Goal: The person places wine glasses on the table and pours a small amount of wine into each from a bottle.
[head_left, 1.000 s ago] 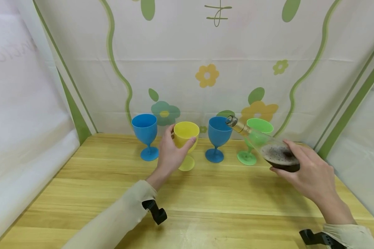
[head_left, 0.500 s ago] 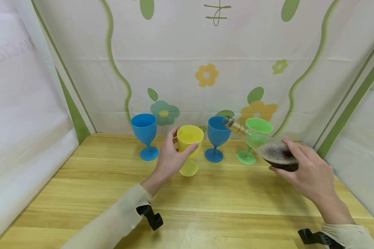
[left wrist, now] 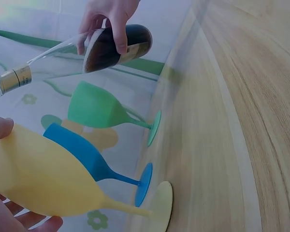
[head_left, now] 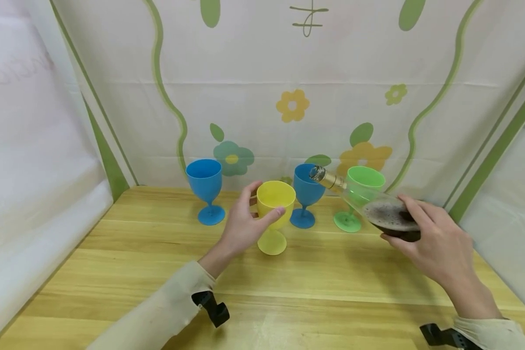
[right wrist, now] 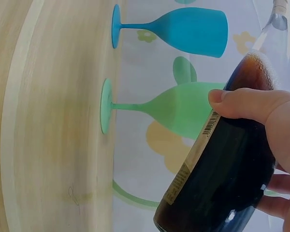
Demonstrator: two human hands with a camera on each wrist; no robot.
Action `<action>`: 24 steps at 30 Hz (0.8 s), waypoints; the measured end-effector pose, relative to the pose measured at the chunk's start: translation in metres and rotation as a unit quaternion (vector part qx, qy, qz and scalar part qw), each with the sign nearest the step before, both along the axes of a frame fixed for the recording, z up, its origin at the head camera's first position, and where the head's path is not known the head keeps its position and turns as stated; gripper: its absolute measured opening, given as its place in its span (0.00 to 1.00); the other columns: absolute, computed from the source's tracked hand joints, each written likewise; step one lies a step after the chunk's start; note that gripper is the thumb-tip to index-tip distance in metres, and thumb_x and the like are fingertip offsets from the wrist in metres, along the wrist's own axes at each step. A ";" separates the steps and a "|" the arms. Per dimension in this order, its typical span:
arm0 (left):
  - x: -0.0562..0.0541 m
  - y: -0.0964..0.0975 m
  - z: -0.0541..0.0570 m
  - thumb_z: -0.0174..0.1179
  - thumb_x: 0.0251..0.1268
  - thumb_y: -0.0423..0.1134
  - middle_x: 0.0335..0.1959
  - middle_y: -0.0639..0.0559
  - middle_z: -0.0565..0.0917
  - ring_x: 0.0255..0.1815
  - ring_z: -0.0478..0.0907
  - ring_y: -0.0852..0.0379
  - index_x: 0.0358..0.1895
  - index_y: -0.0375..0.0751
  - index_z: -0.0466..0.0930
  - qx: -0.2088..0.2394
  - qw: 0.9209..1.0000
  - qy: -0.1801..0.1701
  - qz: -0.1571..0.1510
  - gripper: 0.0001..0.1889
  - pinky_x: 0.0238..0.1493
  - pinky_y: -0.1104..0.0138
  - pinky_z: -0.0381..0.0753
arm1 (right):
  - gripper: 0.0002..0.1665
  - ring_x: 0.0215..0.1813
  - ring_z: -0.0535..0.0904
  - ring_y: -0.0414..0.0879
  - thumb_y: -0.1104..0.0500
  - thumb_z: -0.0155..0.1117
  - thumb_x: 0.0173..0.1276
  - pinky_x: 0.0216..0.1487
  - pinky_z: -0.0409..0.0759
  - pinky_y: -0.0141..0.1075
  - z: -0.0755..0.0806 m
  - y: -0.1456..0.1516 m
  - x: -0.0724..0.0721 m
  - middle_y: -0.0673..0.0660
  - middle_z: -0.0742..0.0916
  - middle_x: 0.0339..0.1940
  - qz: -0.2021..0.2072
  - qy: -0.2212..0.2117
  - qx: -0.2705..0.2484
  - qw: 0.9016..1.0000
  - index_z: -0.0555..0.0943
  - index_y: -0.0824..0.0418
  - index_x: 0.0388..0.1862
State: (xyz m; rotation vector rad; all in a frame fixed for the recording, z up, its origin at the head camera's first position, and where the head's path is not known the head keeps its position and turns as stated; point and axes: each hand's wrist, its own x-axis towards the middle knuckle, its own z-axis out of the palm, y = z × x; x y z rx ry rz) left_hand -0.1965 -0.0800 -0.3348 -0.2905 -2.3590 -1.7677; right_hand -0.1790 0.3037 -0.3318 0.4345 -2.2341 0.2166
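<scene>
My left hand grips a yellow goblet by its bowl, thumb on the near side and fingers round the far side. The goblet is upright, its foot at the tabletop. In my right hand is a clear glass bottle, held round its lower body and tilted with the neck up and to the left. Dark, foamy liquid lies in its lower part; a label shows in the right wrist view. The bottle's mouth is above and right of the yellow goblet, apart from it.
A blue goblet stands at the back left. Another blue goblet is behind the bottle's mouth, and a green goblet stands right of it, partly behind the bottle. A printed cloth hangs behind the wooden table.
My left hand has brought the yellow goblet nearer and to the right, away from the row of goblets. The bottle has tipped slightly, its mouth shifting left and a little lower.
</scene>
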 end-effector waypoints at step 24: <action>0.004 0.002 -0.003 0.74 0.66 0.51 0.74 0.52 0.75 0.75 0.73 0.47 0.81 0.51 0.62 -0.025 0.999 0.005 -0.034 0.44 0.68 0.49 0.83 | 0.60 0.52 0.82 0.69 0.12 0.32 0.67 0.25 0.77 0.68 0.006 -0.003 0.003 0.67 0.87 0.54 0.003 0.031 0.040 0.999 0.82 0.54 0.68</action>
